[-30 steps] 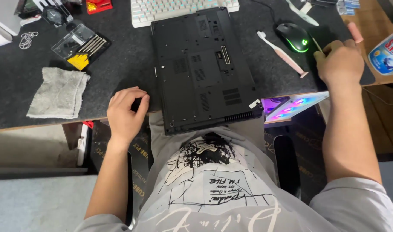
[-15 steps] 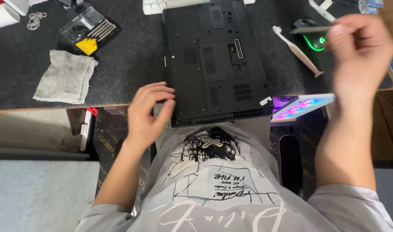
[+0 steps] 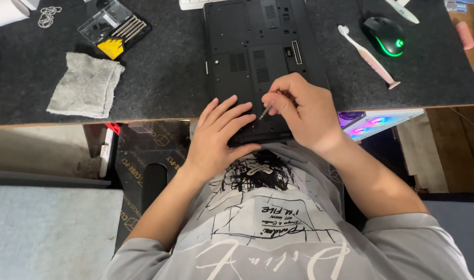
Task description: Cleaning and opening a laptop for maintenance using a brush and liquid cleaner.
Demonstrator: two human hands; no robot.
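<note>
Thin metal shows in the right hand [image 3: 304, 111]: a small screwdriver [image 3: 266, 110] pinched in its fingertips, brought back from the frame's upper right a second ago. The left hand [image 3: 220, 134], fingers spread flat, now presses the black laptop [image 3: 257, 46], lying underside-up at top centre, near edge overhanging the desk.

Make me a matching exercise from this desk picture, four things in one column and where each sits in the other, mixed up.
Things:
1. grey folded cloth
2. black computer mouse with green glow
3. pink and white toothbrush
4. clear case of small screwdrivers

Places:
A. far right of the laptop
B. just right of the laptop
C. far left, behind the cloth
D. left, near the desk's front edge

Pairs: 1-D, 2-A, 3-B, 4-C
</note>
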